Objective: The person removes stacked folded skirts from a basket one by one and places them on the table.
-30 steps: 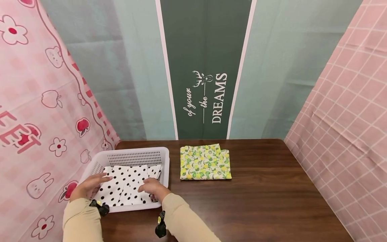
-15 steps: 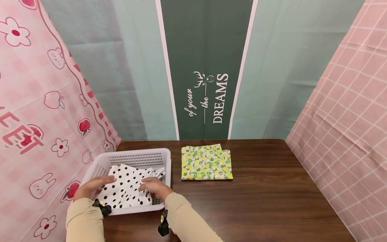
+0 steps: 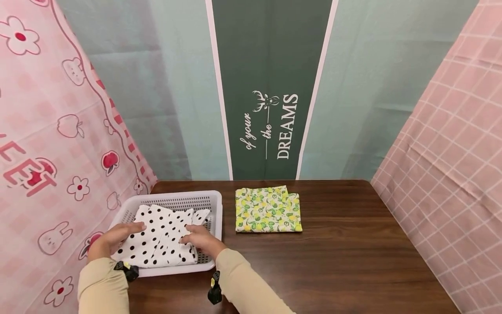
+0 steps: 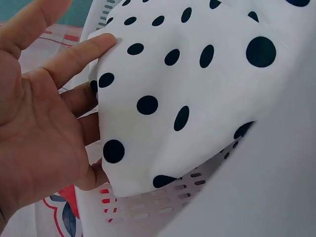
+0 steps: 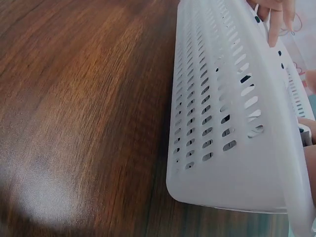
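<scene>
A folded white cloth with black polka dots (image 3: 158, 240) is held between both hands in the white perforated basket (image 3: 217, 209). My left hand (image 3: 115, 237) grips its left edge. In the left wrist view one fingertip lies over the polka-dot cloth (image 4: 148, 79) while the lower fingers of the left hand (image 4: 44, 123) pass behind its edge. My right hand (image 3: 201, 240) holds the right side, with thumb and a finger on top. Only a bit of the right hand (image 5: 310, 158) shows past the basket rim in the right wrist view.
A folded lemon-print cloth (image 3: 268, 211) lies on the brown wooden table (image 3: 333, 257), right of the basket. Pink patterned curtain (image 3: 70, 165) hangs close along the left side. Another pink checked curtain (image 3: 439, 144) borders the right, and a green backdrop (image 3: 270, 52) stands behind.
The polka-dot cloth has risen and shifted in the basket between the hands; its far edge sits higher and its left part now overlaps the basket's left side. The lemon-print cloth stays put.
</scene>
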The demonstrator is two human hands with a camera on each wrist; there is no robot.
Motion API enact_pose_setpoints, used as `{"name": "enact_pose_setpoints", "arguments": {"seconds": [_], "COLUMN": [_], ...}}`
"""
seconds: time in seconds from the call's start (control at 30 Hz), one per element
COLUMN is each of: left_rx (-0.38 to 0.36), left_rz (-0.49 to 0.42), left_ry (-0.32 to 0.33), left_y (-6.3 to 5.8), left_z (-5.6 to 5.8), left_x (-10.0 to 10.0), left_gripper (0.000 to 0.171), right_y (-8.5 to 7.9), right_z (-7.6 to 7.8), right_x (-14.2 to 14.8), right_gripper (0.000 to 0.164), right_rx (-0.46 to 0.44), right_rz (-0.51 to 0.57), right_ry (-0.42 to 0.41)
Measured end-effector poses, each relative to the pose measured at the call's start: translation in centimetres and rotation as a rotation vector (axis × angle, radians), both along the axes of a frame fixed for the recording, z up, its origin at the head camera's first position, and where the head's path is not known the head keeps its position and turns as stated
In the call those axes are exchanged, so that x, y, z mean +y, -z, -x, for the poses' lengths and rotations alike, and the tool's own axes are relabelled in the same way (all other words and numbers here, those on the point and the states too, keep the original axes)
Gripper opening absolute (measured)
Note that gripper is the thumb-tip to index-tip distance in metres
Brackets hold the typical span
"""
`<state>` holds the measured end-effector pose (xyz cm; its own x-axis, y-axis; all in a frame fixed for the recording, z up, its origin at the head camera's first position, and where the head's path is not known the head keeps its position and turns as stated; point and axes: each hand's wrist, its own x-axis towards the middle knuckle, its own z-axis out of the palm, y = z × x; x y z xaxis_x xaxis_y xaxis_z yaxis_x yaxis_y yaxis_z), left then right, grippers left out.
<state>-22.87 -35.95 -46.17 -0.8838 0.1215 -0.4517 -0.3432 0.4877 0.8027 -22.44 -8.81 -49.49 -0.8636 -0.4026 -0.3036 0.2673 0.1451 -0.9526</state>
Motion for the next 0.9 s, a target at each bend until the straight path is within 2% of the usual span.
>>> {"name": "enact_pose_setpoints", "arguments": {"seconds": [0.13, 0.23, 0.37, 0.47, 0.57, 0.73, 0.83, 0.9], "left_rx": [-0.023, 0.002, 0.128, 0.206, 0.246, 0.298, 0.347, 0.388], "left_rz": [-0.017, -0.001, 0.053, 0.108, 0.141, 0.103, 0.075, 0.056], "left_ry": [-0.015, 0.019, 0.098, 0.100, 0.069, -0.031, -0.086, -0.105], "left_y": [-0.4, -0.8, -2.1, -3.2, -3.6, -2.7, -2.3, -2.1], "left_z": [-0.1, -0.5, -1.2, -1.9, -2.6, -3.8, -4.6, -5.0], "left_x": [0.0, 0.2, 0.7, 0.8, 1.0, 1.6, 2.2, 2.6], "left_gripper": [0.080, 0.075, 0.068, 0.067, 0.067, 0.069, 0.069, 0.066], "right_y": [-0.3, -0.7, -1.9, -2.6, -2.6, -2.3, -2.5, -2.7], "right_z": [-0.1, -0.5, -0.9, -1.1, -1.2, -1.4, -1.4, -1.3], "right_x": [0.1, 0.2, 0.7, 1.1, 1.6, 2.9, 4.0, 4.7], "right_gripper": [0.055, 0.055, 0.060, 0.062, 0.061, 0.062, 0.064, 0.066], "right_rx": [0.026, 0.064, 0.193, 0.294, 0.374, 0.498, 0.535, 0.545], "right_rz": [0.008, -0.004, -0.030, -0.048, -0.071, -0.104, -0.106, -0.071], "right_ry": [0.008, -0.016, -0.076, -0.092, -0.084, -0.066, -0.059, -0.052]}}
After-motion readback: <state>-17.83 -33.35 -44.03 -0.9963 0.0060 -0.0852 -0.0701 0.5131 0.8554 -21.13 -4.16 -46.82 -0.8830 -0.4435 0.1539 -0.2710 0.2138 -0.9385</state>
